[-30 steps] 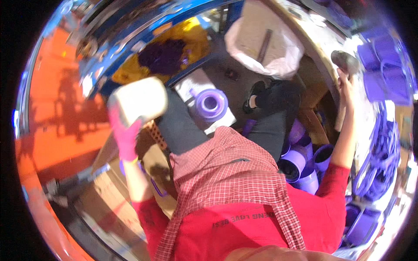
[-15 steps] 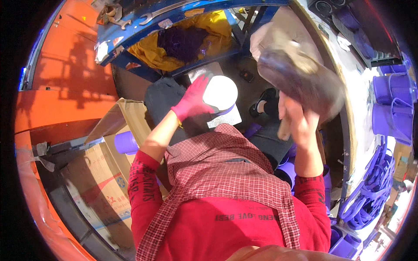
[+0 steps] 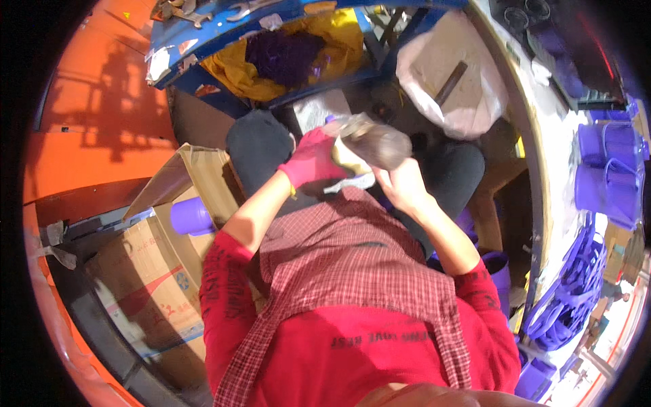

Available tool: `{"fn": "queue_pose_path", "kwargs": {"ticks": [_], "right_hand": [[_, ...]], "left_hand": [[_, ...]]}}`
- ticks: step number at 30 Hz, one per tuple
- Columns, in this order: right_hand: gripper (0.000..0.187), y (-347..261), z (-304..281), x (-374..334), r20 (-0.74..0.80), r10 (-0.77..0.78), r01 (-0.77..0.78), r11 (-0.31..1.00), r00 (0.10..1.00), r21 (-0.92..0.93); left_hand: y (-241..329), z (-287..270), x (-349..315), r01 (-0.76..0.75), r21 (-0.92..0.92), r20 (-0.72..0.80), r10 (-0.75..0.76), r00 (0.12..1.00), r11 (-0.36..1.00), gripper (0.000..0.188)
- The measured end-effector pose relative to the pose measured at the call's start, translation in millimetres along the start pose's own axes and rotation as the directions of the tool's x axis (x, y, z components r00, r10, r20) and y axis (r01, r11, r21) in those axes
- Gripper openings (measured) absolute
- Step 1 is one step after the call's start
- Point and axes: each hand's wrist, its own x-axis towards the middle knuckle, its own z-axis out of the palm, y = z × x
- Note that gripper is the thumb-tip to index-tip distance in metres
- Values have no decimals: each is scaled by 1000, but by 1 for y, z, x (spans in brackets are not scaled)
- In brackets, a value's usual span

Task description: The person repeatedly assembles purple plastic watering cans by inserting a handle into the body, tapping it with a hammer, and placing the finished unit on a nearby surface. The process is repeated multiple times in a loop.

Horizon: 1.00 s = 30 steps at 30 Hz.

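Observation:
My left hand [image 3: 313,161], in a red glove, grips the near side of a round white-topped piece [image 3: 350,157] held above my lap. A mallet with a thick dark head [image 3: 383,144], smeared by motion, is over that piece and hides most of it. Bare fingers of my right hand [image 3: 408,188] are closed round the mallet's handle, which is mostly hidden. Whether the head touches the white piece I cannot tell. Under the work, a pale metal-looking block [image 3: 320,108] shows between my knees.
Ahead stands a blue bench [image 3: 217,34] with wrenches on top and a yellow sack [image 3: 349,41] below. A lined bin [image 3: 427,61] holds a stick. Open cardboard boxes [image 3: 146,271] and a purple cup [image 3: 192,216] lie left; purple buckets [image 3: 610,180] and straps [image 3: 573,292] are right.
My right hand has swung the mallet down and left, from raised at the upper right to over the white piece. The left hand keeps its hold; the lined bin is now uncovered.

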Motion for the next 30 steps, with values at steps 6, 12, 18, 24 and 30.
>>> {"fn": "queue_pose_path", "kwargs": {"ticks": [6,12,18,24,30], "right_hand": [[39,20,-35,-8,96,365,-363,931,926,-44],[32,83,-236,-61,-723,-20,-549,637,690,-541],[38,153,-313,-111,-757,54,-712,389,651,-585],[13,138,-158,-167,-485,201,-448,758,851,-473],[18,189,5,-288,-133,929,-814,227,346,-535]], "left_hand": [[28,-3,7,129,605,4,-164,986,786,127],[80,4,61,-100,557,208,-22,978,825,98],[73,-106,-7,127,383,-326,5,946,915,105],[-31,-166,-75,475,8,-708,-331,624,880,84],[-209,-60,-178,747,453,-556,-500,664,487,91]]}}
